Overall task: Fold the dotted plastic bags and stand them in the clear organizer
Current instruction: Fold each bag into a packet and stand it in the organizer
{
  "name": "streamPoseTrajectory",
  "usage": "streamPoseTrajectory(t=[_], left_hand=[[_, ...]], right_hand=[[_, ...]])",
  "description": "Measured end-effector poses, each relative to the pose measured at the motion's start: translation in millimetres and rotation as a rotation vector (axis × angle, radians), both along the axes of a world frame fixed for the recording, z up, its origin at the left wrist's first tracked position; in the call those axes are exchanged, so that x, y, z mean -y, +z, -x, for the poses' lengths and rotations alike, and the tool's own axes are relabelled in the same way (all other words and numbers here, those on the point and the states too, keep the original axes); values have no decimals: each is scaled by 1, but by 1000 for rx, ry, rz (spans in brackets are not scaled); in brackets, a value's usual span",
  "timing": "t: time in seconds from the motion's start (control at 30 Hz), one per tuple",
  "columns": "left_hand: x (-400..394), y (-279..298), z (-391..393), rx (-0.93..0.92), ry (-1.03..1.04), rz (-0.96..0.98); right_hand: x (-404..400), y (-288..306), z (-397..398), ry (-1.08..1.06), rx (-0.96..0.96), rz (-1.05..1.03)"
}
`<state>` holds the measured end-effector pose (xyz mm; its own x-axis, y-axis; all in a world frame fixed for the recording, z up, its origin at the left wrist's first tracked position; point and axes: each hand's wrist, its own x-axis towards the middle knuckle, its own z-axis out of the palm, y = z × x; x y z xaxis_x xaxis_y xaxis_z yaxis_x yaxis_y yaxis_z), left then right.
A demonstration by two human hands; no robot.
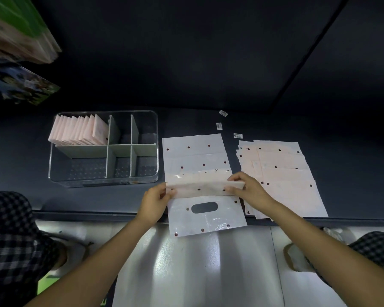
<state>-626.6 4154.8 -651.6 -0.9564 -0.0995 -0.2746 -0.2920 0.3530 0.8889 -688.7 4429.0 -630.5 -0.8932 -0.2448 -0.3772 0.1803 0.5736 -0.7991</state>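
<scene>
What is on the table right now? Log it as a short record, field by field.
surface: dark table
organizer: clear organizer, left of the bag being folded
stored: folded bags standing in its far-left compartment
in work: dotted bag lying flat, handle end overhanging the near edge
left hand: left hand pinches the fold's left end
right hand: right hand pinches its right end
waiting: stack of flat bags at right

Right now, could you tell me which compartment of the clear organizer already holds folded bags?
The back-left compartment of the clear organizer: a row of folded bags stands there; the others hold no bags.
</scene>
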Motion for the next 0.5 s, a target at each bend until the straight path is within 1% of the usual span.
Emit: streamPoseTrajectory(t=[0.07, 0.1, 0.17, 0.23, 0.27, 0.3, 0.37, 0.43, 0.5], left_hand=[[-7, 5, 3, -10, 95, -55], [-12, 6, 3, -26, 133, -28], [-23, 8, -3, -77, 196, 108], [-37, 8, -15, -191, 240, 248], [-44, 8, -21, -256, 217, 312], [-50, 7, -25, -309, 151, 376], [-57, 1, -29, -357, -81, 513], [-56, -7, -27, -318, -318, 677], [-53, -16, -22, -222, -455, 829]], right_hand=[[7, -4, 7, -143, -3, 10], [11, -6, 10, -203, 7, 14], [20, -11, 16, -270, 14, -15], [28, -17, 21, -281, -5, -60], [31, -20, 23, -284, -18, -77], [34, -22, 25, -285, -31, -95], [38, -25, 27, -272, -53, -124], [44, -26, 26, -258, -98, -171], [48, -25, 20, -244, -264, -316]])
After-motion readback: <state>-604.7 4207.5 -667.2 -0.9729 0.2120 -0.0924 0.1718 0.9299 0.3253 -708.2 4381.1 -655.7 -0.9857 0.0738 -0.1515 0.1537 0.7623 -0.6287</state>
